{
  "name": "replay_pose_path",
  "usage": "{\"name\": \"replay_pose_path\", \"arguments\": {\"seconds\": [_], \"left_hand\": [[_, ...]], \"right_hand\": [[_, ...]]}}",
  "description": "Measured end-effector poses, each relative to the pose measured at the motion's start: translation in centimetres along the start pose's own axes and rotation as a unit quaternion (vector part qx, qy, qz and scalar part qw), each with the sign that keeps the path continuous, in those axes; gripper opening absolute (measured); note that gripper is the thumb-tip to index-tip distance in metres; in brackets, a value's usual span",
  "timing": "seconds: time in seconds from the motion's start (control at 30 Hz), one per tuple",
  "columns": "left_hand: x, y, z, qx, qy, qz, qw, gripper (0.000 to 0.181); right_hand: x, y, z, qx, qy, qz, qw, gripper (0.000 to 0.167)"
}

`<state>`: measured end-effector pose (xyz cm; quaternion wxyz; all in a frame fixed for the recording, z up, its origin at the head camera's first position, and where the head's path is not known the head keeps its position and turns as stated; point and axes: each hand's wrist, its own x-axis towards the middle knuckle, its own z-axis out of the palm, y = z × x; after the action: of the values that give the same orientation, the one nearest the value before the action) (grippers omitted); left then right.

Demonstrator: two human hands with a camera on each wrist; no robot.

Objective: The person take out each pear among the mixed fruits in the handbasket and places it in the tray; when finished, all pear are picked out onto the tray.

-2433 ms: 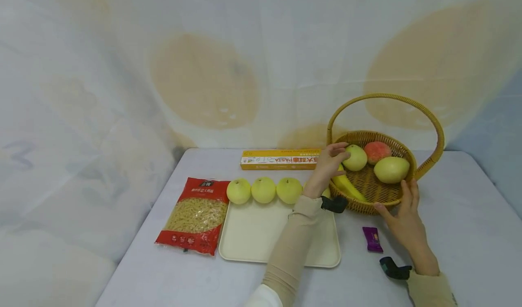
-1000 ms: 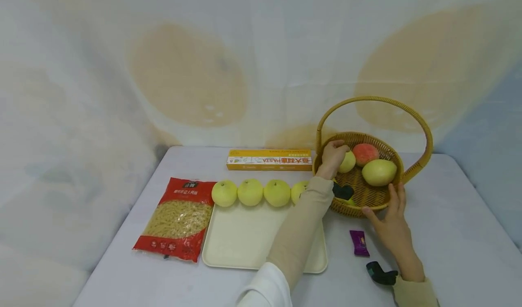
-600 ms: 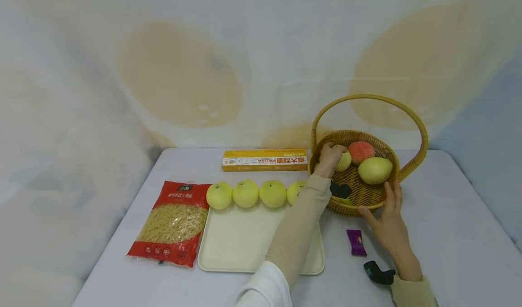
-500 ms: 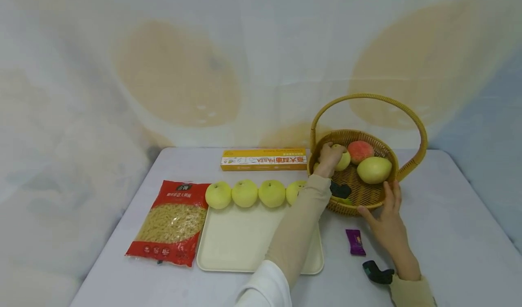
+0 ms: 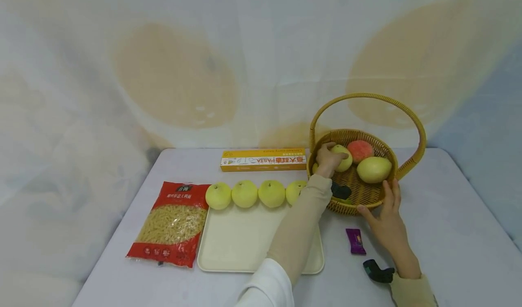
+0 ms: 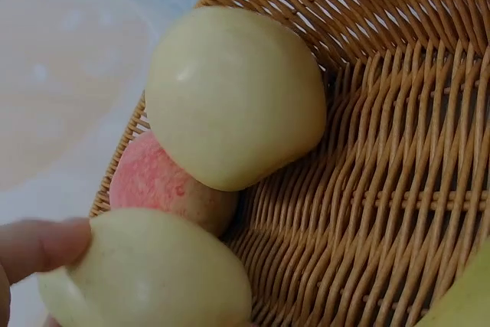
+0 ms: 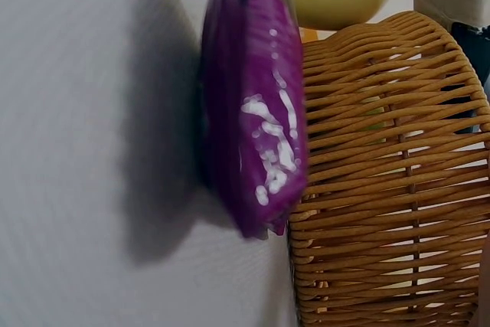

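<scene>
In the head view, my left hand (image 5: 329, 159) reaches into a wicker basket (image 5: 397, 194) and grips a pale yellow-green apple (image 5: 342, 156) from its left side. The left wrist view shows a finger pressing on that apple (image 6: 153, 273). A pink peach (image 6: 157, 181) lies beside it, and a larger pale oval fruit (image 6: 233, 97) rests against the wicker. Most of a yellow banana is hidden under my left wrist. My right hand (image 5: 389, 225) rests with spread, fairly straight fingers against the basket's near right outside. A purple wrapped candy (image 5: 355, 241) lies left of that hand.
Left of the basket is a cream tray (image 5: 244, 243), with several yellow-green apples (image 5: 244, 194) lined up along its far edge. A red pasta bag (image 5: 171, 221) lies further left. Behind the tray sits a yellow pasta box (image 5: 263, 160). The basket's tall handle (image 5: 369, 95) arches overhead.
My left hand has moved from the basket's left rim onto the apple inside, then drawn slightly left on it. My right hand has stayed at the basket; the camera view has shifted a little.
</scene>
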<state>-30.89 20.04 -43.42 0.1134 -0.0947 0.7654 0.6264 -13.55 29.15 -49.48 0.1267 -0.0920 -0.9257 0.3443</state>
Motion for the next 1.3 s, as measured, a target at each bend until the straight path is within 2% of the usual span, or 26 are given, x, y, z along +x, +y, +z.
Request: {"name": "replay_pose_path", "arguments": {"seconds": [0.17,0.43,0.77,0.97,1.13,1.3], "left_hand": [[-0.1,-0.2,-0.4,0.006,-0.026,-0.003,0.9996,0.037],[-0.7,0.2,-1.2,-0.027,-0.048,-0.008,0.9984,0.032],[-1.9,1.1,-2.5,-0.048,-0.07,0.044,0.9954,0.036],[-2.7,1.4,-3.7,-0.06,-0.114,0.079,0.9885,0.036],[-3.7,1.5,-4.8,-0.072,-0.159,0.105,0.979,0.038],[-4.7,1.4,-5.7,-0.077,-0.196,0.116,0.9707,0.039]], "right_hand": [[0.0,0.0,0.1,0.001,0.0,-0.004,1.0,0.094],[-0.1,0.0,0.1,0.004,0.003,-0.006,1.0,0.094],[-0.1,0.0,0.1,0.002,0.006,-0.011,0.9999,0.093],[-0.1,0.0,0.0,0.005,0.006,-0.014,0.9999,0.093],[-0.1,-0.1,-0.1,0.006,0.001,-0.01,0.9999,0.093],[0.0,0.0,0.0,0.007,0.0,-0.013,0.9999,0.093]]}}
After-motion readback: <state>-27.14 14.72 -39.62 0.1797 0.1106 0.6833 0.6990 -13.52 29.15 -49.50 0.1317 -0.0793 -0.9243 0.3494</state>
